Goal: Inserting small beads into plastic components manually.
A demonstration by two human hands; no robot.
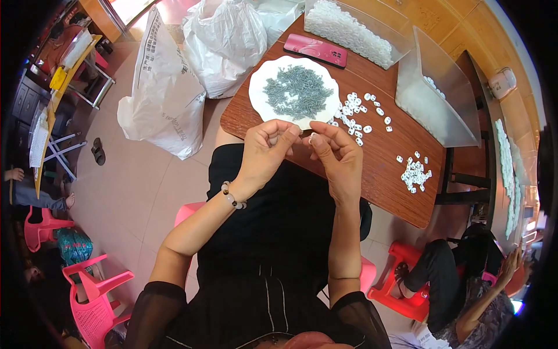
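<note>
My left hand (268,152) is closed in a pinch, thumb against forefinger. Whatever lies between those fingertips is too small to make out. Close beside it, my right hand (338,160) grips a small white plastic piece (314,137) between thumb and fingers. Both hands meet at the near edge of a scalloped white plate (257,100). Heaped on the plate are many small grey screw-like pins (299,90). Loose white two-holed plastic pieces (352,108) lie right of the plate, and another pile of white pieces (415,175) sits farther right.
The wooden table (372,168) carries a pink phone (317,51) and two clear bins, one at the back (354,36) and one at the right (430,110), with white pieces. White sacks (168,87) stand left. A seated person (471,291) is at lower right.
</note>
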